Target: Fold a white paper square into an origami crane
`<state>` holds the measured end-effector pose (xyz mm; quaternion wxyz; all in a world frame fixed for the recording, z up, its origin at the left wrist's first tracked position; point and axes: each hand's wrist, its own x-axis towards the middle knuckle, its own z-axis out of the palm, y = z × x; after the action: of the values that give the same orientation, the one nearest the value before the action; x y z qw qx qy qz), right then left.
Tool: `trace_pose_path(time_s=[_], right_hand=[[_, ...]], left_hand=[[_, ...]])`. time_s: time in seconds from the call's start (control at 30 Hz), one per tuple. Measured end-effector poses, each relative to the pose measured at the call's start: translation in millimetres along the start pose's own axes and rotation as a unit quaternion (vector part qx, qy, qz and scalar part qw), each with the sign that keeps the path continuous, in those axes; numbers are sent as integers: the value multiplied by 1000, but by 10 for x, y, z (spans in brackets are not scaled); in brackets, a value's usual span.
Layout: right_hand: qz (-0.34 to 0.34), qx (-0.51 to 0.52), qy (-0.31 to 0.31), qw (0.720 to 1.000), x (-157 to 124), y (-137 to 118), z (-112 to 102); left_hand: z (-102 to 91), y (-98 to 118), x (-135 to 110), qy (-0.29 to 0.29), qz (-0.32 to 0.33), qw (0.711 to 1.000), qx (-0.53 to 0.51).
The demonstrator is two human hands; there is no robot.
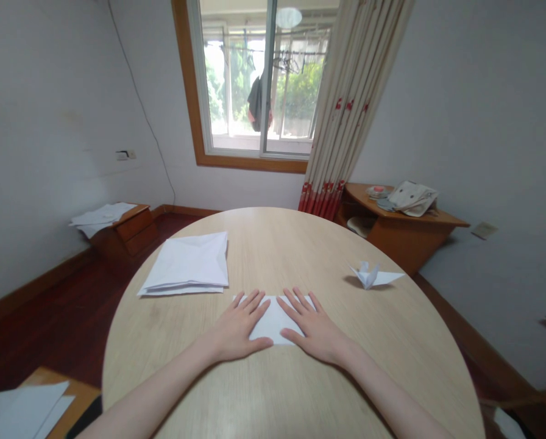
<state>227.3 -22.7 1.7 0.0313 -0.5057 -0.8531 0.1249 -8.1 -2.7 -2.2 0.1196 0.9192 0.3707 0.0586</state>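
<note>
While I look down through the head camera, the left hand (235,330) and the right hand (315,332) both lie palm-down on a white sheet (272,318) at the near middle of the round wooden surface (277,244). The left hand's fingers (253,302) are stretched out flat and slightly spread, pointing away from me and a little to the right. The right hand's fingers (295,303) are spread the same way and lean a little to the left, so the two sets of fingertips come near each other over the paper without touching. Neither hand pinches or grips anything; both press on the sheet, with the thumbs along its near edge. Only the strip between the hands and a bit of the far edge show, so I cannot tell whether the sheet is folded.

Just beyond the left hand, apart from the sheet, a stack of white paper (188,265) rests on the surface, its top leaves creased. Well apart from the right hand, a small paper crane (372,275) stands off to the right. Past the far rim I see a window (255,79) with a striped curtain (346,103) at its right side. On the left a low wooden cabinet (133,231) carries loose papers (100,216), and on the right a wooden corner table (405,238) has a cloth bag (412,198) on it.
</note>
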Motion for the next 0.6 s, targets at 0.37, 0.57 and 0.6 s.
trace_pose_path(time_s=[0.37,0.57,0.6], right_hand=[[-47,59,-16,997,-17,68,-56],[-51,77,-17,996,-27,80,-115],[-49,78,-16,996,-30,91,-122]], left_hand=[[-168,-118,-38,20,40,996,-80],[-190,-135,-53,30,42,994,-96],[-196,-139,-55,31,40,994,-98]])
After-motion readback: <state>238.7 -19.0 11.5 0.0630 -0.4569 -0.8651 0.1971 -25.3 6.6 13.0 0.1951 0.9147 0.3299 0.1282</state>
